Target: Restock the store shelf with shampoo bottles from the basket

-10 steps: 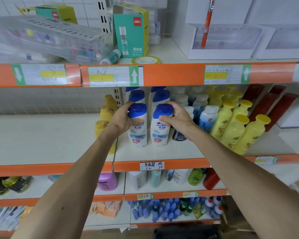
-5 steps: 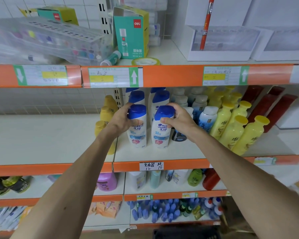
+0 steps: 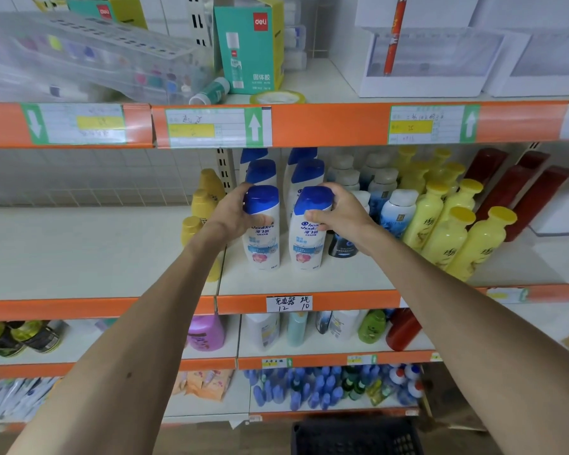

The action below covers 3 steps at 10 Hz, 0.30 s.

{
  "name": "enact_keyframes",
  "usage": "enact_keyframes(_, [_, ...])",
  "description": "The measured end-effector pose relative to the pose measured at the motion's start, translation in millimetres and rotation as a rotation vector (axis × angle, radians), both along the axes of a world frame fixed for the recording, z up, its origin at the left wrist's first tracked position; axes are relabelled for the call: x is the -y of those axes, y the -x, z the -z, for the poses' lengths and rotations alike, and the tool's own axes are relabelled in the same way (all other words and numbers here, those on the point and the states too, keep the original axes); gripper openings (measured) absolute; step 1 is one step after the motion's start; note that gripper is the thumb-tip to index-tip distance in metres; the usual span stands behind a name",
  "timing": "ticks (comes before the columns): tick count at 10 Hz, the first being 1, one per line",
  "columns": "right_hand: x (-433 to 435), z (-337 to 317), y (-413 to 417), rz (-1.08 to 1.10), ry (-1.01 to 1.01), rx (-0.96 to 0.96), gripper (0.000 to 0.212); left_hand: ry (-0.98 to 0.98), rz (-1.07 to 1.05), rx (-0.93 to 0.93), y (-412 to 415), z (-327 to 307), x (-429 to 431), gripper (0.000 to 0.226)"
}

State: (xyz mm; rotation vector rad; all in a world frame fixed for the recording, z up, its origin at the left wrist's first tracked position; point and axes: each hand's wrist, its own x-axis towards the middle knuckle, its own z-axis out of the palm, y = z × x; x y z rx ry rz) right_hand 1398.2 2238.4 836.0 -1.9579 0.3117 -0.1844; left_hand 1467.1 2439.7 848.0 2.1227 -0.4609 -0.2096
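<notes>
Shampoo bottles: two front ones [image 3: 261, 228] [image 3: 308, 229] upright, one per hand [image 3: 232, 216] [image 3: 340, 210].

def a shop: orange-edged shelf [image 3: 309, 302] w/ price tags [image 3: 217, 128], rows of shampoo bottles [image 3: 262, 224], stationery up at 12 o'clock.

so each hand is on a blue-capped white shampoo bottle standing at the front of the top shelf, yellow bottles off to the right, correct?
Not quite: the two blue-capped bottles stand on the middle shelf, under the top one. The head view shows the left hand on the left bottle and the right hand on the right bottle, both upright at the front, yellow bottles to the right.
</notes>
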Motion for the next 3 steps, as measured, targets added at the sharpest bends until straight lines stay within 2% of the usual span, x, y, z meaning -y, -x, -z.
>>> enact_keyframes(2, [-0.4,-11.2,4.1,-0.027,0.001,-0.049,0.059,-0.009,0.008,-0.040,-1.1,-2.1,1.5,0.079])
enact_keyframes(3, [-2.9,-10.3,7.7,0.036,0.051,-0.046,0.058,0.061,-0.027,-0.010,4.0,-5.1,6.1,0.082])
